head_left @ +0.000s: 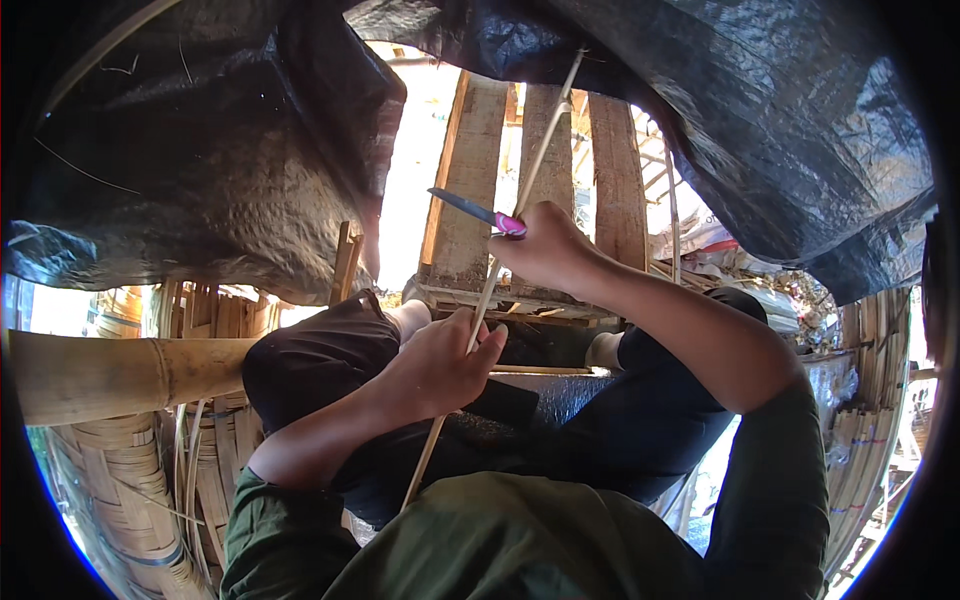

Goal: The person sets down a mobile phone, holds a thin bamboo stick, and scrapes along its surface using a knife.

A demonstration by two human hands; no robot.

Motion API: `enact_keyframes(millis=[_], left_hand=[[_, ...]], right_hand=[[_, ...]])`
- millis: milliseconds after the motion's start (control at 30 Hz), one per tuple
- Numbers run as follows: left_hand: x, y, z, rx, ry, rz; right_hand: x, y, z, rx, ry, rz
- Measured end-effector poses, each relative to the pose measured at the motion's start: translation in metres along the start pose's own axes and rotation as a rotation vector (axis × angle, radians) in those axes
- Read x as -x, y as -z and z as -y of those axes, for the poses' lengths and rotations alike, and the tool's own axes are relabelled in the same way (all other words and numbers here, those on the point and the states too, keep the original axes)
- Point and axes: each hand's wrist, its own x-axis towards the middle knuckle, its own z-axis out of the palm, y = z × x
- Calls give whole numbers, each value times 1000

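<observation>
A long, thin bamboo strip [541,150] slants across my lap, from near my chest up to the dark sheeting ahead. My left hand [440,365] is closed around its lower part, the thumb lying along it. Higher up, my right hand [550,245] is closed on a knife [465,207] with a pink handle. The grey blade points left and crosses the strip just above my fist. The strip passes right beside the right fingers; whether they also pinch it is hidden.
Wooden planks [470,180] stand ahead between my feet. Black plastic sheeting [190,140] hangs at both sides above. A thick bamboo pole [140,378] lies to the left, over woven bamboo [130,480]. Bundled bamboo strips [860,460] are at the right.
</observation>
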Motion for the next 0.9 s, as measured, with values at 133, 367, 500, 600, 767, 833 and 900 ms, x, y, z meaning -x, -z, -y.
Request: enact_keyframes(millis=[133,367,500,600,767,833,900], left_hand=[[-12,40,-15,107,350,262],[-28,41,18,198,527,-24],[-25,-1,47,277,303,-319],[-31,-24,62,106,46,-573],[-41,-28,44,-78,51,-403],[-33,-34,39,-82,123,-351],[-27,-33,31,-124,194,-280]], right_hand=[[1,-6,-1,-83,51,39],[-9,-18,-3,-292,-25,176],[-32,-34,-31,-164,-112,210],[-41,-34,-42,224,43,116],[-35,14,-19,355,86,82],[-31,27,-13,377,124,68],[-22,42,-5,381,52,46]])
